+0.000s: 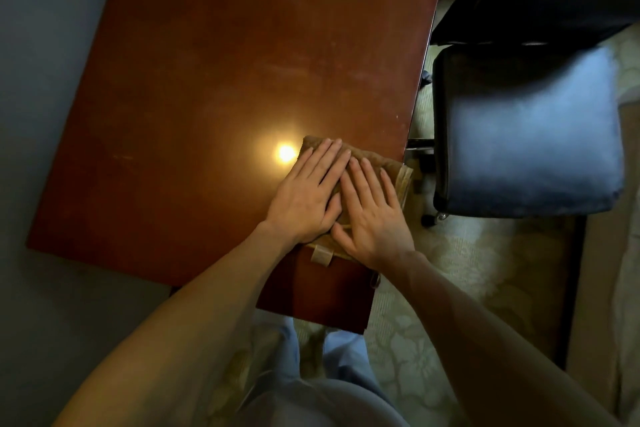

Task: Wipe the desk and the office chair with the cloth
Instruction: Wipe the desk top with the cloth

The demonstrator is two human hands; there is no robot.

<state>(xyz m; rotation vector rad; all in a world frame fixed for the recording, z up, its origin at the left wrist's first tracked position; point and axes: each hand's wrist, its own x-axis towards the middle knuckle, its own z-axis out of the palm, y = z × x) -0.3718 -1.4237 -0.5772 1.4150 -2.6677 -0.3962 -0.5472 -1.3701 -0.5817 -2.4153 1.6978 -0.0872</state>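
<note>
A folded brown cloth [389, 166] lies flat on the reddish wooden desk [214, 73], close to the desk's right edge. My left hand [308, 191] presses on the cloth's left half with straight fingers. My right hand [374, 211] lies flat beside it on the right half, fingers straight and slightly spread. A small tan tag [322, 256] sticks out from under the cloth near my wrists. The dark office chair [526, 128] stands to the right of the desk, its padded seat facing up.
A bright lamp reflection [286, 152] shines on the desk just left of the cloth. A grey wall [41, 45] borders the desk on the left. Patterned carpet [450, 270] covers the floor. A chair castor [440, 217] sits near the desk's right edge.
</note>
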